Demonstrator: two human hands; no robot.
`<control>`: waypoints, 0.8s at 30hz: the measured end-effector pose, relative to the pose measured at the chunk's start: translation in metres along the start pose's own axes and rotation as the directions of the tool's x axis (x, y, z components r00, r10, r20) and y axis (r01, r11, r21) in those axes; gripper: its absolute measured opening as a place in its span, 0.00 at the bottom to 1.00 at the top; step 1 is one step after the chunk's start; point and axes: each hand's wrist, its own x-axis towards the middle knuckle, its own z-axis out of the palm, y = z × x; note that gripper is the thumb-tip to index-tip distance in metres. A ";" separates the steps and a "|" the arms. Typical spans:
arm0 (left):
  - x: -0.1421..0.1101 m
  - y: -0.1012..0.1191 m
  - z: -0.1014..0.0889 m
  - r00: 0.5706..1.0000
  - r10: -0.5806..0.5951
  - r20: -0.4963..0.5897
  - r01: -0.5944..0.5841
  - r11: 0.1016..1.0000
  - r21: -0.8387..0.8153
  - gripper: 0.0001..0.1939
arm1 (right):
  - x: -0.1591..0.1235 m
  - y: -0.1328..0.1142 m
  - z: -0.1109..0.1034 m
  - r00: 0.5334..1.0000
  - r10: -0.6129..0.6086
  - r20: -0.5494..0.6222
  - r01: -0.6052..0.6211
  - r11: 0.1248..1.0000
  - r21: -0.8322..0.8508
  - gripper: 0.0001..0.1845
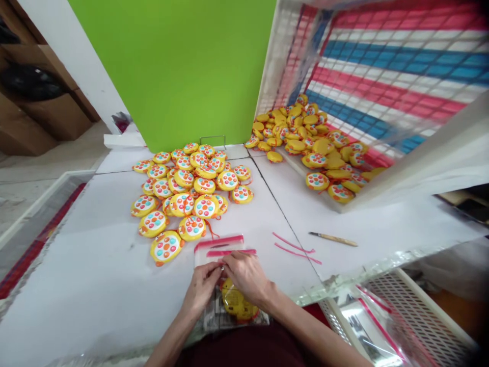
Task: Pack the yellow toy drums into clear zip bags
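My left hand (201,287) and my right hand (246,278) meet at the near table edge, fingers pinched on the top of a clear plastic bag (217,248) with a red strip. A yellow round toy (237,305) sits inside the bag below my hands. Just beyond lies a heap of several yellow round toys (187,193) with coloured dots and orange strings.
A tilted crate (382,76) lined with striped plastic spills more yellow toys (309,140) at the right. Two peeled red strips (294,247) and a wooden-handled tool (333,238) lie on the white table (76,265). A green board (175,66) stands behind. A basket of bags (382,326) sits lower right.
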 end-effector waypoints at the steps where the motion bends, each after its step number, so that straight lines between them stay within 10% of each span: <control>1: -0.001 0.000 0.001 0.999 0.033 -0.002 -0.033 0.998 0.057 0.12 | 0.000 0.000 0.002 1.000 -0.006 -0.001 0.006 1.000 -0.014 0.07; 7: -0.005 0.007 0.008 0.985 0.172 -0.027 -0.147 0.904 0.400 0.13 | 0.005 -0.004 0.007 0.998 -0.049 -0.047 0.050 0.998 0.030 0.06; 11: -0.008 0.003 0.004 0.988 0.155 0.003 -0.147 0.928 0.342 0.12 | -0.001 0.022 0.001 0.979 0.145 -0.140 -0.103 0.957 0.270 0.08; 19: -0.004 -0.018 -0.013 0.994 0.093 -0.059 -0.082 0.983 0.164 0.11 | -0.081 0.163 -0.027 0.689 0.711 -0.137 -0.718 0.696 0.006 0.10; 24: -0.006 -0.015 -0.013 0.999 -0.005 -0.038 0.006 0.999 0.031 0.10 | -0.097 0.153 -0.039 0.739 0.624 -0.256 -0.647 0.763 -0.009 0.11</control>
